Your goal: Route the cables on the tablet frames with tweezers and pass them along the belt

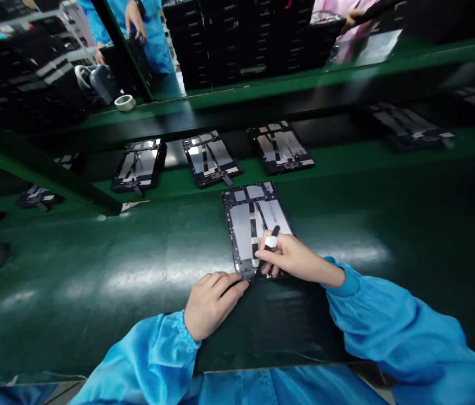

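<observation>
Green desk [94,292] carries three more tablets [211,158] beyond our open tablet [243,222], silver-plated inside, where the grip of our right hand [292,259] pinches a black stick [274,232] and our clenched left hand [212,304] touches its corner.

Shiny stuff everywhere on this bench

The green bench top [94,292] is smooth and glossy, throwing back big light patches. The open tablet [243,225] has a matt black frame, looks plastic, with dull silver metal-looking plates inside. The black tool [274,232] in the right hand [292,259] looks like matt plastic. The white finger cot [271,242] looks rubbery, and the blue sleeves [389,320] are thin cloth with a satin sheen.
</observation>
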{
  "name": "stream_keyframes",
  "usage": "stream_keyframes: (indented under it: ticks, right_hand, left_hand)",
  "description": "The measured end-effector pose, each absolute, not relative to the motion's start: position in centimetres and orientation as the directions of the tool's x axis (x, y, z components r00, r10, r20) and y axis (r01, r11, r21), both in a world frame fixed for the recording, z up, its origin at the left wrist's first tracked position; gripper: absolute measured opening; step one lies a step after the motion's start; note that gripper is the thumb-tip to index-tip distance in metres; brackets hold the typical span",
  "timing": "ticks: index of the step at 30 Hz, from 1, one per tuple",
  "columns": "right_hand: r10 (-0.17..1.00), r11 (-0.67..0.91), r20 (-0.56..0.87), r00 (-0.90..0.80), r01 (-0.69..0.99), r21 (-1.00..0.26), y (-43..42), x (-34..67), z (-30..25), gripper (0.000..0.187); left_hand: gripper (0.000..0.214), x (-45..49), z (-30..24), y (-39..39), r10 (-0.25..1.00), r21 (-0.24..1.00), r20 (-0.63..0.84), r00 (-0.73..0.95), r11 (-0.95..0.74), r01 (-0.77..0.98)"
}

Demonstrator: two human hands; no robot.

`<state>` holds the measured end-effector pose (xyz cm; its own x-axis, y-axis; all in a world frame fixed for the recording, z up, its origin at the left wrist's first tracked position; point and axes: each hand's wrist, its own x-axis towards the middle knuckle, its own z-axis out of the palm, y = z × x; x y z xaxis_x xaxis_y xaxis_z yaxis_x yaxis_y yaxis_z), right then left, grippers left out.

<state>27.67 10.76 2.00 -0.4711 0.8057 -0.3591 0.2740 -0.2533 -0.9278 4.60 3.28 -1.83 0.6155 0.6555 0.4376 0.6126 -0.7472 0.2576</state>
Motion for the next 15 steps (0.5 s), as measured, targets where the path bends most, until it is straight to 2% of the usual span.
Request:
stream_keyframes:
  ticks: [3, 15]
  right_hand:
    - [0.773, -0.291, -0.398, -0.495, 0.281, -0.915, 11.5, 27.3, 1.2, 0.028]
    - [0.769, -0.268, -0.373, -0.519, 0.269, -0.925, 10.9, 27.5, 1.0, 0.024]
  left_hand:
    - [0.019, 4.8, -2.3, 3.7, 0.648, 0.234, 0.452, 0.613, -0.749, 0.62]
    - [0.019, 5.0, -2.2, 3.2, 0.658, 0.261, 0.457, 0.599, -0.742, 0.617]
